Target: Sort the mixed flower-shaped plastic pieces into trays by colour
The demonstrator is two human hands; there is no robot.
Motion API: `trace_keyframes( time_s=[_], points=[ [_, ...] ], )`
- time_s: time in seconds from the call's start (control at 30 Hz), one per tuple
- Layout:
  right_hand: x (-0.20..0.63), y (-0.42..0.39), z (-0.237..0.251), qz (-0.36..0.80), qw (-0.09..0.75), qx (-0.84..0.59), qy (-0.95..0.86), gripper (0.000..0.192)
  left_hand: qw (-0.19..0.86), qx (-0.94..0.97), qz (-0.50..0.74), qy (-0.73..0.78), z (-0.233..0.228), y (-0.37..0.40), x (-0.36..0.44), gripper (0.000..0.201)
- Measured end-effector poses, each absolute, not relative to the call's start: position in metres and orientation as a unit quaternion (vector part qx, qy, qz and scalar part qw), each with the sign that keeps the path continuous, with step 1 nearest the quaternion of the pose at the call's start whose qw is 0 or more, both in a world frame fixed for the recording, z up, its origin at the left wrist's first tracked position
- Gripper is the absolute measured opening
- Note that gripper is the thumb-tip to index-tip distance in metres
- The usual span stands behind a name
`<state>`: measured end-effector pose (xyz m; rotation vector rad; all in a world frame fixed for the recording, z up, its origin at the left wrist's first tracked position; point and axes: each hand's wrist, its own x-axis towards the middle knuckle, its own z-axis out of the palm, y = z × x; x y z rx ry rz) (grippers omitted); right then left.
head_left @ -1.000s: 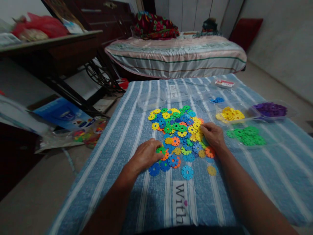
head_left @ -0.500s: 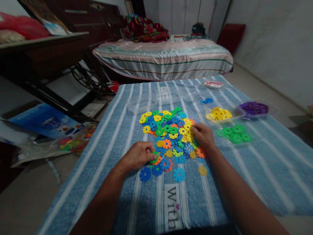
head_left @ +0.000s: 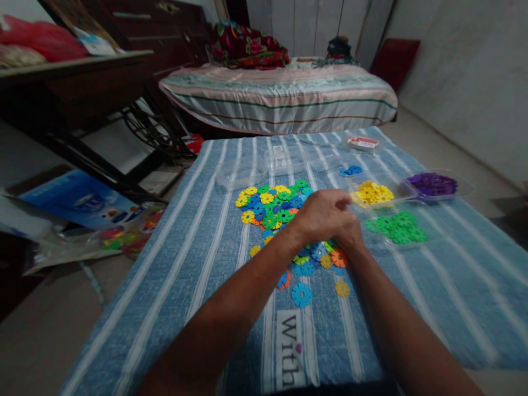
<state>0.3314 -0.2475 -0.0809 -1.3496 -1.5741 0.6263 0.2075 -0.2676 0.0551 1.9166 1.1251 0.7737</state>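
A heap of flat, flower-shaped plastic discs (head_left: 270,209) in yellow, green, blue and orange lies on a blue striped cloth (head_left: 198,253). My left hand (head_left: 322,214) reaches across the heap to its right side with fingers curled; I cannot see whether anything is inside. My right hand (head_left: 351,237) rests on the heap's right edge, partly hidden under the left hand. To the right stand clear trays: yellow discs (head_left: 373,193), green discs (head_left: 398,226), purple discs (head_left: 433,184), and a few blue discs (head_left: 350,170).
An empty clear tray (head_left: 241,177) sits behind the heap and a small red-and-white box (head_left: 362,143) lies at the far right. A bed (head_left: 276,96) stands beyond the cloth. At left are a dark table (head_left: 82,71) and bags on the floor (head_left: 82,201).
My left hand has lifted off the heap's near left edge and swung right, over my right hand. The right hand has stayed at the heap's right edge.
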Motion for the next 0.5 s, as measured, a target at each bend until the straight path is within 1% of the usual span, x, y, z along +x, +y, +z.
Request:
trace_keyframes(
  time_s=[0.1,0.3,0.5],
  points=[
    [0.332,-0.248,-0.08,0.256,0.468,-0.553,-0.64,0.03,0.345,0.757,0.254,0.493,0.046,-0.276,0.171,0.01],
    [0.332,-0.247,-0.08,0.26,0.47,-0.563,-0.628,0.031,0.307,0.724,0.125,0.606,0.025,-0.326,0.084,0.014],
    [0.335,-0.248,-0.083,0.261,0.461,-0.567,-0.63,0.031,0.251,0.68,0.013,0.689,0.019,-0.38,0.039,0.018]
  ],
)
